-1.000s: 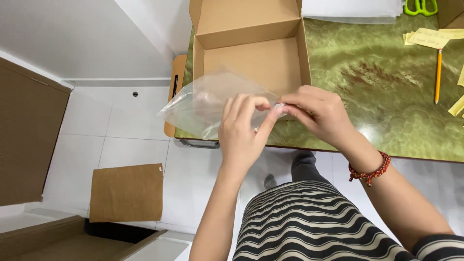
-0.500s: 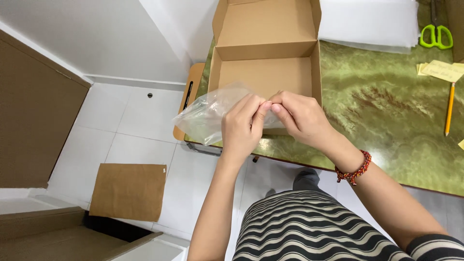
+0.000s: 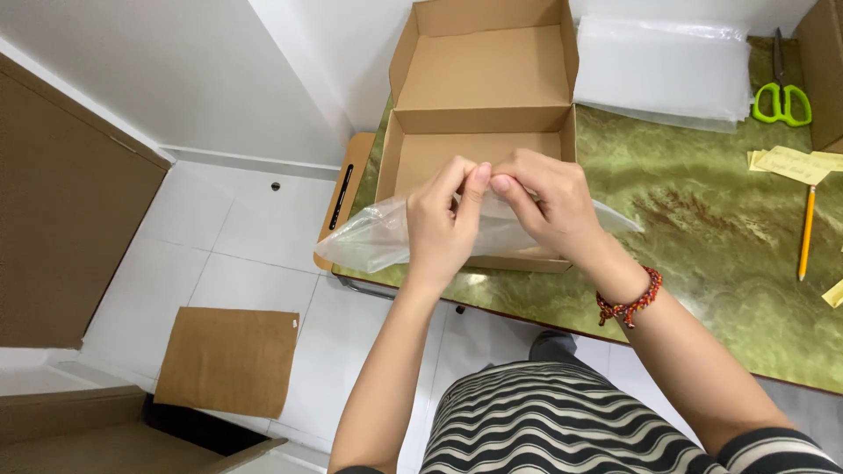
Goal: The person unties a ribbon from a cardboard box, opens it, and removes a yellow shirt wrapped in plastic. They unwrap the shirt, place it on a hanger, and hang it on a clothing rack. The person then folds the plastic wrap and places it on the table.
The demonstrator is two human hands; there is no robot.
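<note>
My left hand (image 3: pixel 443 224) and my right hand (image 3: pixel 544 202) meet at the fingertips, both pinching the edge of a clear plastic bag (image 3: pixel 373 237). The bag hangs limp to the left, over the table's edge, and part of it shows to the right of my right wrist. Both hands hover over the front of an open cardboard box (image 3: pixel 483 75) with its lid flipped back, which stands on the green marbled table (image 3: pixel 702 219). A red bead bracelet (image 3: pixel 628 303) circles my right wrist.
A stack of clear plastic bags (image 3: pixel 659 70) lies at the back of the table. Green-handled scissors (image 3: pixel 783 101), yellow paper slips (image 3: pixel 790 162) and a pencil (image 3: pixel 806 233) lie at the right. A flat cardboard sheet (image 3: pixel 228 360) rests on the white tiled floor.
The view has shifted so the box and table sit lower and further right in the frame. My hands stay together on the bag's edge, and the bag now droops lower to the left.
</note>
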